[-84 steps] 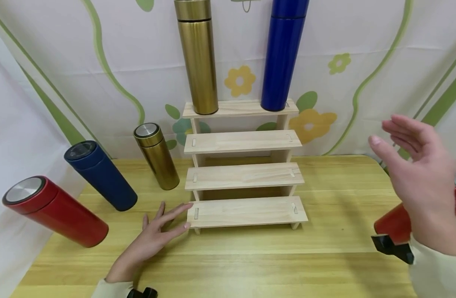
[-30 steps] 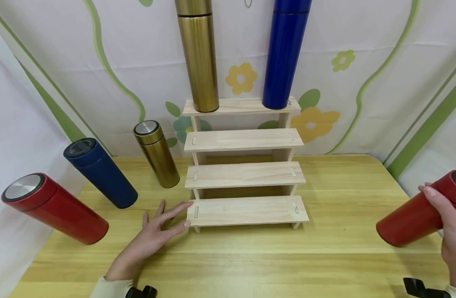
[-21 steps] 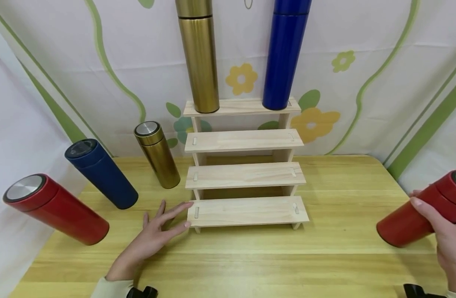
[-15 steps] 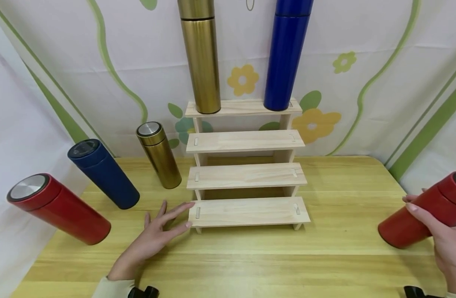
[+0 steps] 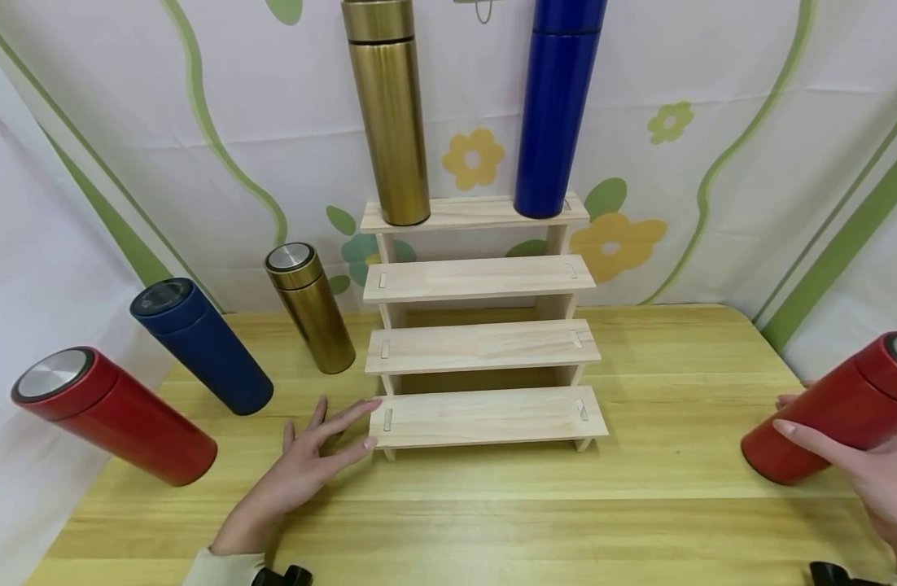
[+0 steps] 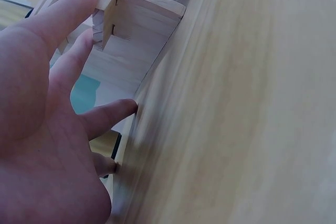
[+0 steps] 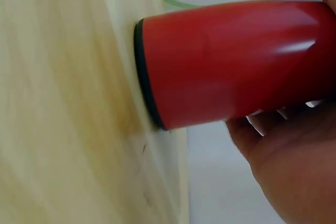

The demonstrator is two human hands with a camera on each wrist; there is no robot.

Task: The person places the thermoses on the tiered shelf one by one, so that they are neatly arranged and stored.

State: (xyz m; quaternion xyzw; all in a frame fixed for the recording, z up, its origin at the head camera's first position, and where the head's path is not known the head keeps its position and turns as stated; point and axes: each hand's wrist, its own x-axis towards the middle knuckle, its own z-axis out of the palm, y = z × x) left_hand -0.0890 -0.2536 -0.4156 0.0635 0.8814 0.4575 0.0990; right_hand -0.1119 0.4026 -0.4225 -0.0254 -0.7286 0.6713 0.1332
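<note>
At the table's right side, my right hand [image 5: 859, 480] holds a red thermos flask [image 5: 822, 419] low down, with the thumb on its near side and fingers round the back. In the right wrist view this red flask [image 7: 226, 66] has its dark base rim against the wood. My left hand [image 5: 305, 472] has its fingers spread. Its thumb and index finger touch the left end of the lowest step of a wooden tiered stand [image 5: 485, 417]; the left wrist view shows two other fingertips [image 6: 128, 106] against the tabletop.
On the top step stand a tall gold flask [image 5: 390, 134] and a tall blue flask [image 5: 558, 122]. Left of the stand are a short gold flask [image 5: 312, 313], a dark blue flask [image 5: 207, 350] and another red flask [image 5: 122, 419]. A patterned curtain [image 5: 273, 98] hangs behind the wooden table [image 5: 492, 521].
My right hand has come down from the air onto the red flask at the right, then slid lower along it. My left hand and the other flasks stay where they were.
</note>
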